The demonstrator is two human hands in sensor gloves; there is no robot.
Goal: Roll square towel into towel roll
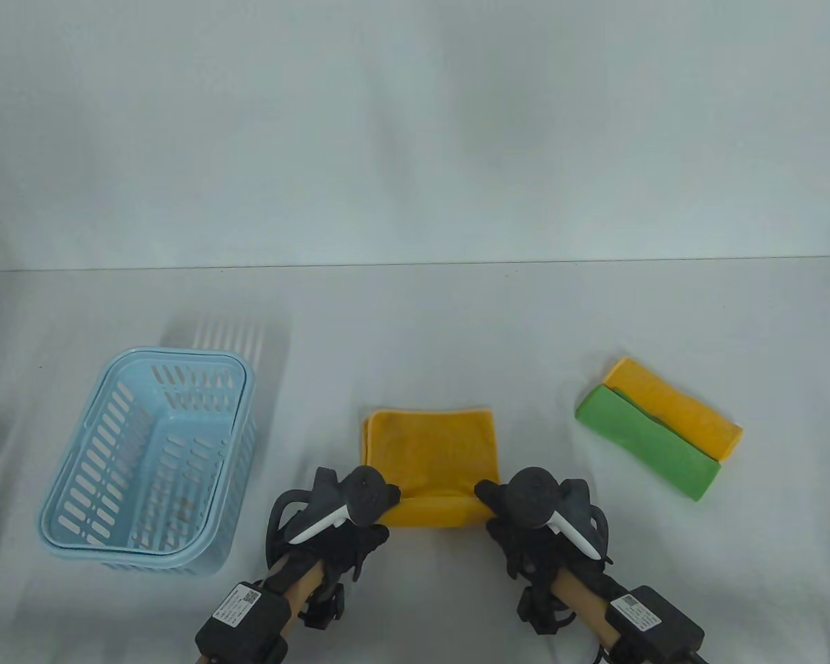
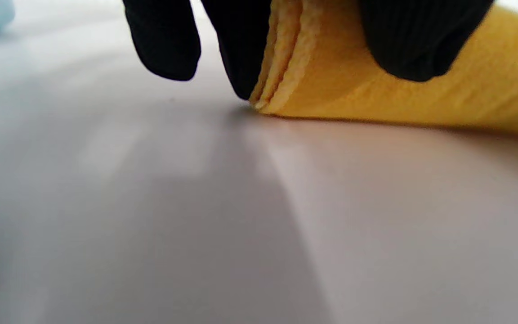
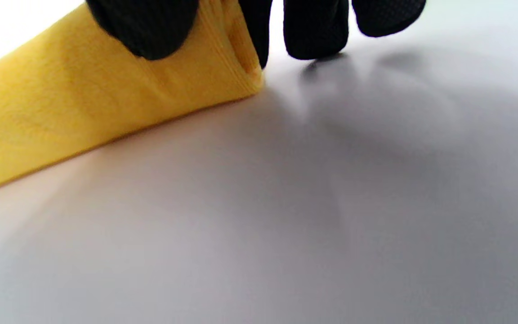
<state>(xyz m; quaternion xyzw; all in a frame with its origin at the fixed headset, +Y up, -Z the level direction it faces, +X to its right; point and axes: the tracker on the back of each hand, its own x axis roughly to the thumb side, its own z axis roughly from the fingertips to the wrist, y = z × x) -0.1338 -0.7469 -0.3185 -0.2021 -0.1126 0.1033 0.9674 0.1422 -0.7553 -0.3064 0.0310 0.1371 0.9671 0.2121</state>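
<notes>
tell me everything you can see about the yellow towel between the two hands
The yellow towel is soft, fleecy-looking cloth, folded into stacked layers with stitched edges. It lies on the white table, its near edge lifted into a first roll. The left hand pinches its left end and the right hand its right end.

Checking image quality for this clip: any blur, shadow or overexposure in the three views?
Table view: sharp, evenly lit, soft shadow behind the basket. Left wrist view: towel edge fairly sharp, foreground table blurred, broad shadow. Right wrist view: top-left corner overexposed, fingertips cast soft shadows.
</notes>
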